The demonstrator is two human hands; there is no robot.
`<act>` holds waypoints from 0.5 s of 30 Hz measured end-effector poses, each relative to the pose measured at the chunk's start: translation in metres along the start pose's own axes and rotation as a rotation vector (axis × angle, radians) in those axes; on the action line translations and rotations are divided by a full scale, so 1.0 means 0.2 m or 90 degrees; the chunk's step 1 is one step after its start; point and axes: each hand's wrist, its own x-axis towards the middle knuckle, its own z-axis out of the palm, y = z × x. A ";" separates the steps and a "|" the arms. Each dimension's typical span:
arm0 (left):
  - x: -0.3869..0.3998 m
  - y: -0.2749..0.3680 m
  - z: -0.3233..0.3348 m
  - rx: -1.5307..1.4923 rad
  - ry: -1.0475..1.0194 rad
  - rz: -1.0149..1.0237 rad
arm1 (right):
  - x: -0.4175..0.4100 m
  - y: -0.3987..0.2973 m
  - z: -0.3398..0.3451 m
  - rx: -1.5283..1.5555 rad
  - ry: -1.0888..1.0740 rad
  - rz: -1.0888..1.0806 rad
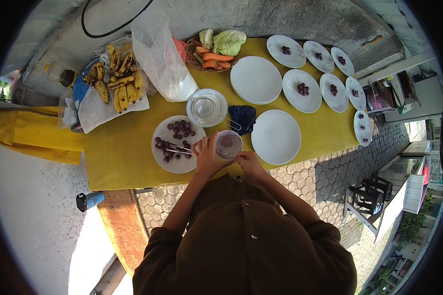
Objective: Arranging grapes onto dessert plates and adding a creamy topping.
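Observation:
My left hand (206, 156) grips the side of a small clear cup (229, 144), which has pale purple residue inside. At the cup's near right rim, the fingers of my right hand (249, 164) are pinched together. Metal tongs (179, 148) reach from beside my left fingers over a white plate (177, 168); whether that hand also holds them I cannot tell. Several dark purple balls (181, 127) lie on this plate. Just beyond the cup, a fine-mesh strainer (206, 108) rests on a bowl of white powder (220, 100), its wire handle pointing right.
Right of the cup are a dark folded cloth (241, 118) and a bare white plate (276, 137). Behind stand stacked plates (256, 79) and several plates with purple balls (302, 102). Bananas (123, 83), a plastic bag (166, 70) and a vegetable basket (192, 62) line the back left.

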 end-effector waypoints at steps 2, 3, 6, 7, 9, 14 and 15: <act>0.00 -0.01 0.00 -0.007 0.013 0.003 | -0.02 -0.07 -0.05 0.334 -0.150 0.250; 0.00 -0.01 -0.01 -0.017 0.004 0.000 | -0.04 -0.10 -0.06 0.334 -0.151 0.249; 0.00 -0.01 -0.01 -0.019 -0.010 -0.006 | -0.07 -0.13 -0.08 0.425 -0.096 0.248; 0.00 -0.01 -0.01 -0.012 -0.016 -0.008 | -0.07 -0.10 -0.09 0.339 -0.060 0.227; 0.00 0.00 -0.02 -0.013 -0.014 0.000 | -0.06 0.00 -0.07 0.254 -0.018 0.206; 0.00 -0.02 -0.01 0.000 -0.013 -0.016 | -0.09 -0.08 -0.02 -0.318 0.154 -0.233; 0.00 -0.02 0.00 -0.004 0.003 -0.003 | -0.10 -0.12 -0.01 -0.319 0.156 -0.231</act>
